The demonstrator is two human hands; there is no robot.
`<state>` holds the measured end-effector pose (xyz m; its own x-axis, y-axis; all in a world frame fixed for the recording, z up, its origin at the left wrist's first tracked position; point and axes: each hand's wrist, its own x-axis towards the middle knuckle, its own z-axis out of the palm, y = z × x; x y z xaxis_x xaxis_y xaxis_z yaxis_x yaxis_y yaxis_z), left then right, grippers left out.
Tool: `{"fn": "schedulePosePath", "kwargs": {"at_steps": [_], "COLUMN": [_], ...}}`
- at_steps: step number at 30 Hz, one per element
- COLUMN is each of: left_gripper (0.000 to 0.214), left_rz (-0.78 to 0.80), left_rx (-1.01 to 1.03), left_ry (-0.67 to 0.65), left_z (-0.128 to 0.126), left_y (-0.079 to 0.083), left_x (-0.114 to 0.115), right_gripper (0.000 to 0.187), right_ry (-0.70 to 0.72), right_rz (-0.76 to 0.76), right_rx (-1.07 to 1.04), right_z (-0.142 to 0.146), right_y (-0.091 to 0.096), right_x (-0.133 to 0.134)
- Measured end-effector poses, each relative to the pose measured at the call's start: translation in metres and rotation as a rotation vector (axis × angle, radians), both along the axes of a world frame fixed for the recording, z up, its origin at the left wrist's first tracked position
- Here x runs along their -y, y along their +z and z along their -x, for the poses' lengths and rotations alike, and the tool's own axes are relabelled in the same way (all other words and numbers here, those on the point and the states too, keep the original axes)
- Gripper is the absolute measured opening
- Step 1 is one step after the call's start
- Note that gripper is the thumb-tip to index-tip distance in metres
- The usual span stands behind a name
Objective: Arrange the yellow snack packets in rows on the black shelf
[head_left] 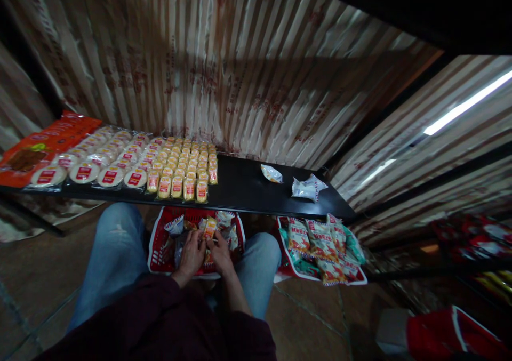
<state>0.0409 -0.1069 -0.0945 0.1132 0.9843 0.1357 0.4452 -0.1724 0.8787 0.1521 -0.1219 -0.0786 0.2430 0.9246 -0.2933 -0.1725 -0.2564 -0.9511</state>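
Note:
Both hands reach into a red basket [157, 249] on the floor between my knees. The basket holds several small snack packets. My left hand [192, 254] curls round packets inside it. My right hand [219, 253] pinches a small yellow packet [209, 227] that sticks up above the basket. Just above, a black shelf [244, 190] carries rows of the same small yellow packets [184, 169] and rows of round white packs with red labels [100, 158].
Orange packages [44, 145] lie at the shelf's left end. Two loose white packets [308, 187] lie on its right part. A second red basket [320, 249] of larger snack bags stands at the right. Striped sheeting lines the back. More goods sit at far right.

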Motion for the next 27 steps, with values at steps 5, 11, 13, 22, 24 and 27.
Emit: {"fn": "schedulePosePath", "kwargs": {"at_steps": [5, 11, 13, 22, 24, 27], "left_gripper": [0.028, 0.036, 0.037, 0.043, 0.043, 0.044], "left_rz": [-0.049, -0.186, -0.229, -0.299, -0.303, -0.304], "left_rx": [0.003, 0.008, 0.008, 0.008, -0.006, -0.016], "left_ry": [-0.035, -0.034, -0.03, -0.042, -0.032, -0.019], "left_z": [-0.004, -0.01, -0.012, -0.028, -0.032, -0.036], "left_y": [0.01, 0.028, 0.034, 0.063, 0.065, 0.066], "left_x": [0.001, -0.003, -0.006, -0.03, -0.037, -0.047], "right_gripper": [0.028, 0.04, 0.041, 0.045, 0.045, 0.045], "right_ry": [-0.077, -0.16, -0.169, -0.131, -0.112, -0.1], "right_rz": [-0.093, -0.236, -0.278, -0.304, -0.295, -0.304], "right_rx": [0.159, 0.274, 0.318, 0.441, 0.467, 0.503], "right_z": [-0.004, -0.005, -0.007, -0.026, -0.029, -0.033], "right_y": [0.007, 0.016, 0.02, 0.053, 0.058, 0.061], "right_x": [0.002, -0.003, -0.007, -0.046, -0.056, -0.07]}}
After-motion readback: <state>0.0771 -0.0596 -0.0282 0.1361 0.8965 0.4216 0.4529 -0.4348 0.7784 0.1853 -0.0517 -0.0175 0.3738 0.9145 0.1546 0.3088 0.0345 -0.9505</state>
